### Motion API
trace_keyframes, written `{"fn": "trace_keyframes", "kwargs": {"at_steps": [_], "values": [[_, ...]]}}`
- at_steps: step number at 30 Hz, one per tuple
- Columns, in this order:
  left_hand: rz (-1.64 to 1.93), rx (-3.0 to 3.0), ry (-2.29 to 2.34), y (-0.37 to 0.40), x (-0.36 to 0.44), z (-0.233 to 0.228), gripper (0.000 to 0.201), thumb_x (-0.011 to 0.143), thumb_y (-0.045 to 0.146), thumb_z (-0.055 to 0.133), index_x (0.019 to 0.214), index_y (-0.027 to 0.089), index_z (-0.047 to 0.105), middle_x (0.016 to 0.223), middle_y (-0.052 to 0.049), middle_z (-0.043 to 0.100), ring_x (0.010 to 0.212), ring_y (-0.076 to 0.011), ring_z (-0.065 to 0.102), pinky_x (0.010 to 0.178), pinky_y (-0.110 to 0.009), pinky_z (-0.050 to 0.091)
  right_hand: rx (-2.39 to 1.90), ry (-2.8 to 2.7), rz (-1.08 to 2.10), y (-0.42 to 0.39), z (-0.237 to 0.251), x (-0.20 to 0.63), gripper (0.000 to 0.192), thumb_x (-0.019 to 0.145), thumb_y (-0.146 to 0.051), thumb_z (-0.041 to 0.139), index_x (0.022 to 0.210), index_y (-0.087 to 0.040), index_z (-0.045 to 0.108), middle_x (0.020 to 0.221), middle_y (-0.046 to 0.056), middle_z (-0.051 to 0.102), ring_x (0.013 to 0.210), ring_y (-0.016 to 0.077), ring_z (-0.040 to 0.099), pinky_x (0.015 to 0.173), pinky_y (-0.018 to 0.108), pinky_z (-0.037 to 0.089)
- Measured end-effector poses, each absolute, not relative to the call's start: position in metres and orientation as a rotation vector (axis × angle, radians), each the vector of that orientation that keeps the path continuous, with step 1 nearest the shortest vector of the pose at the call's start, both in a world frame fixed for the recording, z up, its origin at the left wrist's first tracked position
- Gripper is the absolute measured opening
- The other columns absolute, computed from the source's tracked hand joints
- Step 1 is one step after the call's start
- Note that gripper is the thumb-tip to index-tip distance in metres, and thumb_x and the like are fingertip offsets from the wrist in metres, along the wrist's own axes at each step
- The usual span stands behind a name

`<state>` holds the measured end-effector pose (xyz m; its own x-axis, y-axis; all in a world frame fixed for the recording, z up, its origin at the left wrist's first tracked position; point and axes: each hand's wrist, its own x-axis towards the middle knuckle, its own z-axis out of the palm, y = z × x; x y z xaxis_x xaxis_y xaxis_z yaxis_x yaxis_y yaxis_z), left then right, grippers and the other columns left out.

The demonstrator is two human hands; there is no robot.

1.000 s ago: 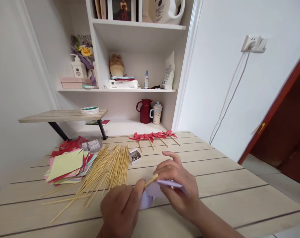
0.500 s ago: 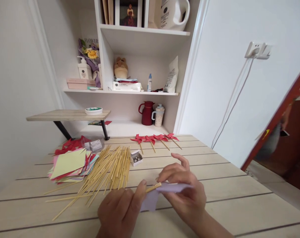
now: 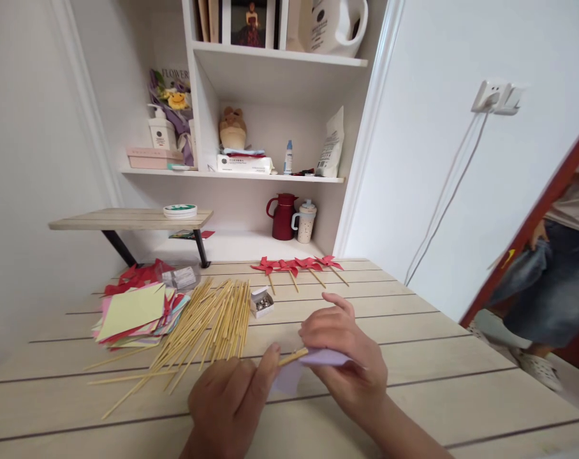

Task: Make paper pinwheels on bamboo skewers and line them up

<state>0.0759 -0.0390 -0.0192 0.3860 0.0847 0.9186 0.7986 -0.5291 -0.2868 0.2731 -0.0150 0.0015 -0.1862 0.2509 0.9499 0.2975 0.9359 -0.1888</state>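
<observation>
Head view: one camera, looking down over a pale planked surface [image 3: 414,382] set against a white shelf unit.
Left hand [image 3: 229,405]: curled, thumb and forefinger pinching a bamboo stick [image 3: 292,356] near its tip, which points right toward the paper.
Right hand [image 3: 344,363]: cupped around a folded lilac paper pinwheel [image 3: 313,360], fingers bunched on top where the folds gather, held just above the surface at front centre.
Stick and paper: the stick's end touches the gathered folds; whether a pin already joins them is hidden by the fingers.
Doing it well, as I judge: keep the folded corners stacked under the right fingertips so none springs free, hold the stick level and steady near its tip, and press straight through the centre rather than at a slant.
Risk: thin paper may tear or crumple if squeezed hard.
Supplies: loose bamboo sticks [image 3: 208,328] fanned out to the left, a stack of coloured paper squares [image 3: 131,312] beside them, a small open box of pins [image 3: 261,302] just behind.
Finished pieces: four red pinwheels [image 3: 296,266] in a row at the far edge.
Beyond: a person [image 3: 552,280] stands in the doorway at right.
</observation>
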Motion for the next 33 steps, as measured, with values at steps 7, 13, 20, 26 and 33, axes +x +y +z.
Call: {"fn": "trace_keyframes", "kwargs": {"at_steps": [7,13,20,26,33], "values": [[-1.172,-1.908,-0.779,-0.040,0.076,-0.020,0.022,0.096,0.009,0.049,0.112,0.010,0.065,0.058,0.003,0.056,0.053,-0.0110,0.050,0.053,-0.029,0.035,-0.413,-1.790,-0.054,-0.017,0.007,0.272,0.021,0.081,-0.004,0.066,0.093,-0.022,0.065,0.082,0.001,0.071,0.077,0.0174,0.068,0.105,0.048,0.035],[-1.189,-1.890,-0.805,-0.038,0.077,-0.022,0.024,0.096,0.011,0.050,0.114,0.012,0.066,0.060,0.003,0.055,0.054,-0.0108,0.052,0.054,-0.027,0.036,-0.480,-1.806,-0.015,-0.017,0.004,0.273,0.016,0.083,-0.007,0.065,0.089,-0.022,0.064,0.081,0.000,0.069,0.076,0.0164,0.066,0.105,0.050,0.036],[-1.306,-1.945,-0.976,-0.023,0.084,-0.037,0.017,0.094,0.015,0.054,0.103,0.019,0.069,0.055,0.004,0.051,0.049,-0.0105,0.048,0.049,-0.025,0.033,-0.650,-1.747,0.327,-0.005,-0.001,0.270,0.005,0.086,-0.021,0.069,0.085,-0.023,0.064,0.079,-0.001,0.068,0.077,0.0171,0.063,0.104,0.048,0.039],[-1.473,-2.143,-1.098,-0.009,0.088,-0.042,0.016,0.095,0.020,0.052,0.100,0.020,0.068,0.078,-0.002,0.070,0.070,-0.0147,0.064,0.065,-0.027,0.046,-0.811,-1.575,0.893,0.013,-0.006,0.272,0.017,0.079,-0.034,0.076,0.080,-0.020,0.066,0.078,0.000,0.062,0.078,0.0166,0.059,0.075,0.031,0.047],[-1.423,-2.116,-1.196,-0.002,0.081,-0.043,0.023,0.095,0.024,0.051,0.106,0.024,0.071,0.099,-0.003,0.076,0.089,-0.0198,0.068,0.080,-0.035,0.044,-0.892,-1.312,1.136,0.031,-0.011,0.281,0.032,0.064,-0.039,0.084,0.079,-0.016,0.068,0.078,0.003,0.068,0.068,0.0154,0.058,0.061,0.028,0.042]]}}
